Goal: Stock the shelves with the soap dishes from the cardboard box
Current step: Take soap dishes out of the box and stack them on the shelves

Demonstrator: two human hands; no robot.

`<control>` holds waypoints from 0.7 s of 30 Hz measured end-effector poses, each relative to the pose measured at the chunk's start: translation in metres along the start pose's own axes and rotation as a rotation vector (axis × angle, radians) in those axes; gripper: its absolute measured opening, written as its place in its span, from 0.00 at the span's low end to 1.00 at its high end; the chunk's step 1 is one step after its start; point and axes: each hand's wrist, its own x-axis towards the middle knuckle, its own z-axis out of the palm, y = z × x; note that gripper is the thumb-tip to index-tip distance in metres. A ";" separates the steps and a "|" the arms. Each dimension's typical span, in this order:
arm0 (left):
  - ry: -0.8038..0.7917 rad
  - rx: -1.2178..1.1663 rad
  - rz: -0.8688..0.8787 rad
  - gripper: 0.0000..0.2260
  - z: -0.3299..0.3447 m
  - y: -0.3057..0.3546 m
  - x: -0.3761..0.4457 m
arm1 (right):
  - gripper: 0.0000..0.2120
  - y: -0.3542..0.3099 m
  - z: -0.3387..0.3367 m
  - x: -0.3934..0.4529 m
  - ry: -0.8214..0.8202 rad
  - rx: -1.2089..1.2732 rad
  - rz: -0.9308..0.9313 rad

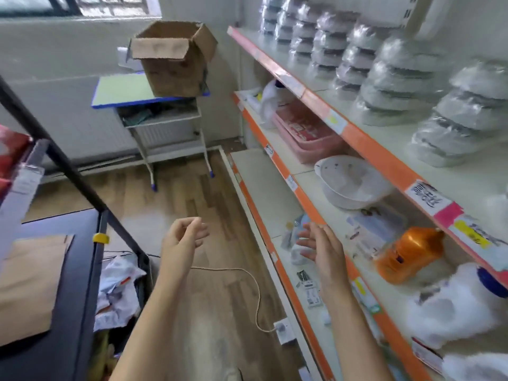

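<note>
An open brown cardboard box (176, 59) stands on a small blue-edged desk (121, 90) at the far wall. Several stacks of plastic-wrapped grey soap dishes (398, 78) fill the top shelf (357, 133) on the right. My left hand (182, 237) hovers over the wooden floor with its fingers loosely curled and nothing in it. Over the front edge of the lower shelf, my right hand (323, 247) is held with relaxed fingers, also holding nothing. Both hands are far from the box.
The middle shelf carries a pink tray (308, 138), a white bowl (351, 182), an orange jug (409, 254) and white bags (453, 306). A dark cart (55, 270) with cardboard stands at left. A cord and wall plug (283, 328) lie on the floor.
</note>
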 end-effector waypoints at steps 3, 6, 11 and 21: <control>0.080 -0.001 -0.014 0.05 -0.031 0.009 0.045 | 0.09 -0.007 0.067 0.028 -0.084 -0.009 0.011; 0.132 -0.049 -0.049 0.05 -0.052 0.007 0.080 | 0.10 -0.008 0.116 0.054 -0.150 -0.057 0.006; 0.192 -0.101 -0.142 0.05 -0.054 0.006 0.152 | 0.09 -0.014 0.180 0.119 -0.211 -0.141 -0.014; 0.279 -0.064 0.007 0.06 -0.031 0.074 0.376 | 0.12 -0.067 0.327 0.318 -0.339 -0.132 -0.058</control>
